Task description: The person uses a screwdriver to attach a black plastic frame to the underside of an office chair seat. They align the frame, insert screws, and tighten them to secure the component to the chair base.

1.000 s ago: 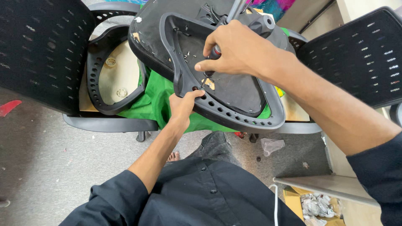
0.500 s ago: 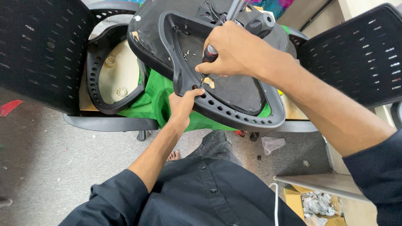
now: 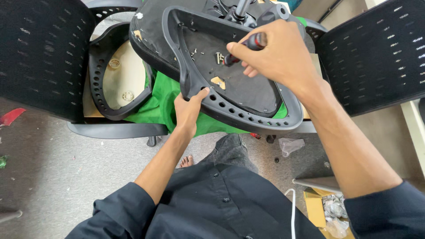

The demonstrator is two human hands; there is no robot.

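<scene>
An upturned black chair seat (image 3: 248,95) with a perforated plastic rim lies tilted in front of me, its underside up. My left hand (image 3: 189,109) grips the near rim of this seat, thumb on top. My right hand (image 3: 276,55) holds a screwdriver (image 3: 248,45) with a red and black handle, its tip pointing down at the seat's underside near several small screws (image 3: 197,52). The seat's metal mechanism and post (image 3: 241,11) stick up at the far end.
A second seat shell (image 3: 117,79) with a beige wooden base lies at the left on a green cloth (image 3: 164,104). Black mesh chair backs stand at the left (image 3: 40,53) and right (image 3: 376,57). Scraps and a cardboard box (image 3: 316,208) lie on the grey floor.
My right hand has lifted and shifted right along the seat underside, turning so the screwdriver handle now shows. My left hand stays on the rim.
</scene>
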